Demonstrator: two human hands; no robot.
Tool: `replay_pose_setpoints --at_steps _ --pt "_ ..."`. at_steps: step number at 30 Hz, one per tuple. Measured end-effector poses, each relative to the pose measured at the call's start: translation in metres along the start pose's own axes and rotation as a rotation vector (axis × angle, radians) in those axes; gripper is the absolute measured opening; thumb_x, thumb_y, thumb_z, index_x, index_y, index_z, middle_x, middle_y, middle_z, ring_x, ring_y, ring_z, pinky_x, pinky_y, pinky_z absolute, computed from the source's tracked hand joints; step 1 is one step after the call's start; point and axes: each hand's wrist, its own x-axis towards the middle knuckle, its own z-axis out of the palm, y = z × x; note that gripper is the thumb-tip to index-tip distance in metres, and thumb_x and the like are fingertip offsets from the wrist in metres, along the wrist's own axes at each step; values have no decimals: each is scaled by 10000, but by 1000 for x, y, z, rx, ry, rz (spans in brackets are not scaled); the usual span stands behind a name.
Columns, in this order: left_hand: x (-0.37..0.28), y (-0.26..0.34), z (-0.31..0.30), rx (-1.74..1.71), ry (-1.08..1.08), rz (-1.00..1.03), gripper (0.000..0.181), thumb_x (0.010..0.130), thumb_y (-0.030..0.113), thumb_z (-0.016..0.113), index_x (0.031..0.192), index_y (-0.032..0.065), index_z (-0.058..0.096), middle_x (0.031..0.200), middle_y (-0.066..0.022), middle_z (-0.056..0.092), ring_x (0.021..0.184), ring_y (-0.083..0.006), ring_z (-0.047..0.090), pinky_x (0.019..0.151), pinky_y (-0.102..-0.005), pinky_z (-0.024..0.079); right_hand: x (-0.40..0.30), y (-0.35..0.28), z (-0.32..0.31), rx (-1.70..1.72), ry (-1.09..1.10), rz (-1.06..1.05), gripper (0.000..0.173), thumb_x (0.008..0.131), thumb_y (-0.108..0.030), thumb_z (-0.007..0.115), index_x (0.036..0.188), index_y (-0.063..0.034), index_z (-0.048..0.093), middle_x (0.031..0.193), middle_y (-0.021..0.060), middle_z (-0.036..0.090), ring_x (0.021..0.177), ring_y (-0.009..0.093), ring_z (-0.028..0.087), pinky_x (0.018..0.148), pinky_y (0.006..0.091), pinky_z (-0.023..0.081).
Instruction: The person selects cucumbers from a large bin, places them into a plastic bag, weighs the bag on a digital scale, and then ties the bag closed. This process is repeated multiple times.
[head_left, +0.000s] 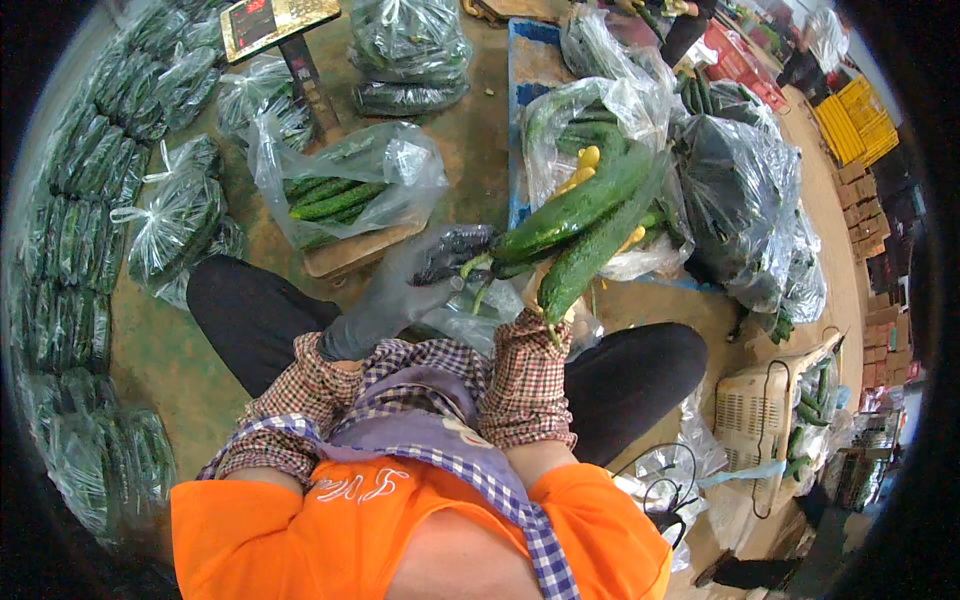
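Several green cucumbers (577, 214) with thin stems are held up in front of me. My right hand (534, 294) is under their near end, mostly hidden by them, and appears to grip them from below. In a dark grey glove, my left hand (442, 262) reaches the stem ends from the left; whether its fingers close on them is unclear. Beyond the left hand, an open clear plastic bag (409, 161) with cucumbers (337, 201) inside rests on a scale platform (367, 251). Behind the held cucumbers stands a large open plastic bag (547, 112) of more cucumbers, some with yellow flowers.
Tied bags of cucumbers (176, 217) lie at left, beside stacked packed bags (75, 240). The scale's display (281, 26) rises at the top. A blue crate (534, 56), a dark plastic bag (739, 202) and a cream basket (750, 412) are at right. People work at the top right.
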Motion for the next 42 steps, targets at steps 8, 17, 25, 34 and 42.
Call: replay_pose_setpoints --at_steps 8,17,25,34,42 --pt "-5 -16 10 173 55 -41 495 835 88 626 1281 -9 432 1202 -104 537 1103 -177 518 938 -310 419 -27 32 46 -292 45 92 744 821 -468 572 1372 -43 309 1385 133 373 1199 246 444 967 369 426" --pt "42 -21 -219 1535 1131 153 631 740 226 679 1268 -15 430 1272 -233 443 1139 -407 449 969 -446 355 -17 18 42 -557 242 -57 821 805 -658 464 1359 -64 344 1357 88 423 1121 192 506 901 311 467" --pt "40 13 -316 1357 984 -494 584 672 277 684 1134 -40 518 1111 -252 542 1026 -384 531 888 -454 411 -11 11 40 -510 230 -50 836 792 -659 486 1350 -51 354 1324 92 457 1086 187 527 894 318 473" --pt "-11 -16 -337 1316 735 -2 483 713 169 616 1154 -4 526 1054 -224 577 989 -343 555 846 -414 434 -5 19 21 -672 313 28 844 786 -649 511 1342 -36 351 1274 127 495 1044 228 552 833 321 506" --pt "-45 -2 -287 941 421 135 341 790 114 544 1118 22 549 967 -156 601 865 -267 576 750 -355 463 15 96 -4 -221 150 433 856 771 -596 579 1385 -73 292 1325 205 430 1035 320 570 796 398 541"
